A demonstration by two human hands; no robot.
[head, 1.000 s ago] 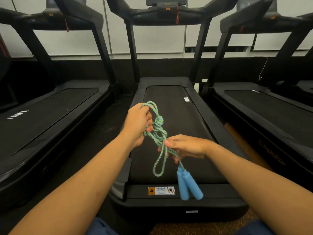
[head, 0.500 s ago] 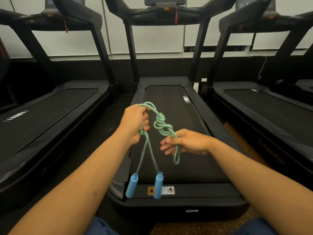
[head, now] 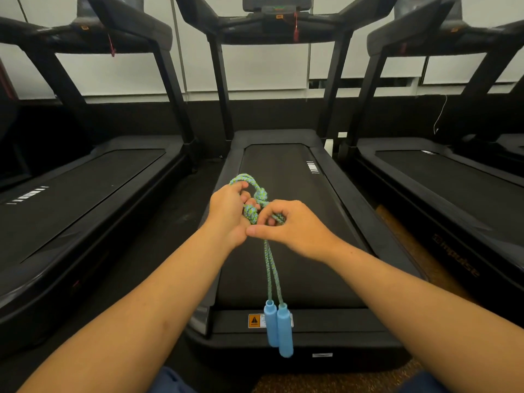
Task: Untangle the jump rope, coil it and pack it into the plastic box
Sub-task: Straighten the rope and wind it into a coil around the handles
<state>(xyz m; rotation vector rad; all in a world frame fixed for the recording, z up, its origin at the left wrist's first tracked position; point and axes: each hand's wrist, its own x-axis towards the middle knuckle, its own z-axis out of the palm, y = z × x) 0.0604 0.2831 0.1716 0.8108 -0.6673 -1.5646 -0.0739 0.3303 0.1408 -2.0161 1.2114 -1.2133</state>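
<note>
A green-and-blue braided jump rope [head: 270, 268] hangs knotted between my hands above the middle treadmill. My left hand [head: 226, 214] grips the upper loop and the tangle [head: 259, 195]. Touching it on the right, my right hand [head: 295, 226] has its fingers curled round the strands just below the knot. Two strands drop straight down from my hands to the two light-blue handles [head: 279, 327], which dangle side by side near the treadmill's rear end. No plastic box is in view.
Three black treadmills stand side by side: the middle one [head: 297, 222] under my hands, one at the left [head: 71, 199], one at the right [head: 453, 188]. Their uprights and consoles rise at the back. Brown floor [head: 419, 256] shows between the middle and right machines.
My right hand has moved left and closed on the rope beside my left hand. The small loop it held is gone. The two handles swung right and now hang together.
</note>
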